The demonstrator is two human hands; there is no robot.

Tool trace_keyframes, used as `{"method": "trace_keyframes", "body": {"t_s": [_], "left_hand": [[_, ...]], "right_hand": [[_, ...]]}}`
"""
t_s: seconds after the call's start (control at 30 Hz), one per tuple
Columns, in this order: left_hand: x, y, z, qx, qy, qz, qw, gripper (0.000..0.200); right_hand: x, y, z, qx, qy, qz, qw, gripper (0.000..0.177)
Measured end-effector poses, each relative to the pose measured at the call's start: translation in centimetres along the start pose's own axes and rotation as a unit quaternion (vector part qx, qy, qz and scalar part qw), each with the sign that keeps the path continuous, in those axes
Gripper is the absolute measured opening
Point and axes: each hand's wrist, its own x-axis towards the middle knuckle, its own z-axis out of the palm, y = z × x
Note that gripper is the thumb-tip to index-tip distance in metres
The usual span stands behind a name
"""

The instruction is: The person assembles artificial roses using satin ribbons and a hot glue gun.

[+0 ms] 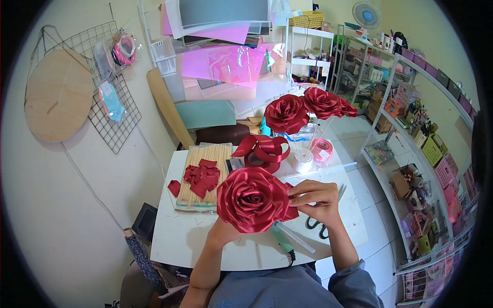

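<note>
A large red satin ribbon rose (pixel 252 199) faces up in front of me over the white table. My left hand (pixel 226 232) supports it from below, its fingers mostly hidden behind the bloom. On the flower's right edge, my right hand (pixel 318 199) pinches a red ribbon petal (pixel 291 213) between thumb and fingers. Beneath the rose lies a teal glue gun (pixel 281 237) beside a whitish stick (pixel 299 239). Dark-handled scissors (pixel 311 223) rest by my right wrist, partly covered by it.
Cut ribbon pieces (pixel 202 178) lie on a bundle of thin wooden sticks (pixel 223 154). Behind the rose is a red ribbon roll (pixel 262 154). More red roses (pixel 286 114) stand on stems in a white container (pixel 303 163), near a pink roll (pixel 322 149). Shelves (pixel 390 110) line the right side.
</note>
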Motion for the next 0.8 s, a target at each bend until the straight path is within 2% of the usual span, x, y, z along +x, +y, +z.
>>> {"method": "trace_keyframes", "body": {"t_s": [0.03, 0.1, 0.13, 0.23, 0.27, 0.3, 0.37, 0.4, 0.43, 0.5, 0.53, 0.57, 0.6, 0.63, 0.67, 0.73, 0.77, 0.8], "left_hand": [[-0.3, -0.1, 0.2, -0.002, -0.001, 0.002, 1.000, 0.063], [-0.5, -0.1, 0.5, -0.163, 0.011, -0.034, 0.986, 0.059], [-0.4, -0.3, 0.7, -0.163, 0.011, -0.033, 0.986, 0.059], [-0.1, -1.6, 1.2, -0.074, 0.002, -0.059, 0.996, 0.056], [-0.3, -2.3, 1.2, 0.009, -0.007, -0.030, 0.999, 0.051], [-0.3, -2.1, 1.1, 0.009, -0.006, -0.031, 0.999, 0.051], [-0.3, -1.4, 0.7, 0.128, 0.008, -0.033, 0.991, 0.048], [-0.7, -2.4, 0.8, -0.002, 0.056, -0.102, 0.993, 0.044], [-0.8, -1.6, 0.7, -0.003, 0.058, -0.103, 0.993, 0.044], [-1.1, 0.3, 0.5, -0.051, 0.183, -0.084, 0.978, 0.041], [-1.6, -0.4, -0.3, 0.069, 0.145, 0.036, 0.986, 0.066], [-1.9, -0.5, -0.4, 0.068, 0.147, 0.034, 0.986, 0.066], [-2.0, -0.5, -0.5, 0.026, 0.132, -0.063, 0.989, 0.066], [-2.0, -0.4, -0.5, -0.016, 0.115, -0.160, 0.980, 0.066], [-2.0, -0.4, -0.4, -0.016, 0.115, -0.161, 0.980, 0.066], [-1.9, -0.5, -0.3, -0.130, 0.161, -0.188, 0.960, 0.064], [-2.5, -1.6, -0.1, -0.129, 0.159, -0.189, 0.960, 0.064], [-4.1, -4.4, 0.4, -0.024, 0.142, -0.146, 0.979, 0.064]], "right_hand": [[0.0, 0.0, 0.0, -0.013, 0.007, -0.045, 0.999, 0.017], [0.0, 0.1, 0.1, -0.020, 0.010, -0.070, 0.997, 0.017], [0.1, 0.1, 0.2, -0.025, 0.012, -0.094, 0.995, 0.017], [0.1, 0.0, 0.5, -0.027, -0.016, -0.106, 0.994, 0.015], [0.1, 0.3, 0.4, -0.040, -0.029, -0.121, 0.991, 0.023], [-0.2, 0.3, 0.3, -0.039, -0.030, -0.120, 0.992, 0.023], [-1.0, 0.4, 0.0, -0.044, 0.031, 0.104, 0.993, 0.032], [-1.2, 1.4, -0.6, -0.050, 0.056, 0.121, 0.990, 0.042], [-1.0, 0.8, -1.0, 0.005, 0.075, 0.194, 0.978, 0.047], [-3.6, 2.9, -3.0, -0.011, -0.055, 0.271, 0.961, 0.053], [-4.8, 3.1, -3.3, 0.002, -0.126, 0.307, 0.943, 0.056], [-5.7, 3.1, -3.3, 0.015, -0.197, 0.341, 0.919, 0.059], [-6.1, 2.5, -2.7, 0.028, -0.229, 0.342, 0.911, 0.067], [-6.7, 2.3, -2.0, 0.049, -0.238, 0.365, 0.899, 0.065], [-7.2, 2.1, -1.0, 0.015, -0.249, 0.360, 0.899, 0.063], [-7.6, 1.6, 1.1, -0.016, -0.257, 0.355, 0.899, 0.061], [-7.8, 1.6, 2.3, -0.081, -0.241, 0.335, 0.907, 0.057], [-7.9, 1.5, 3.2, -0.146, -0.224, 0.313, 0.912, 0.055]]}}
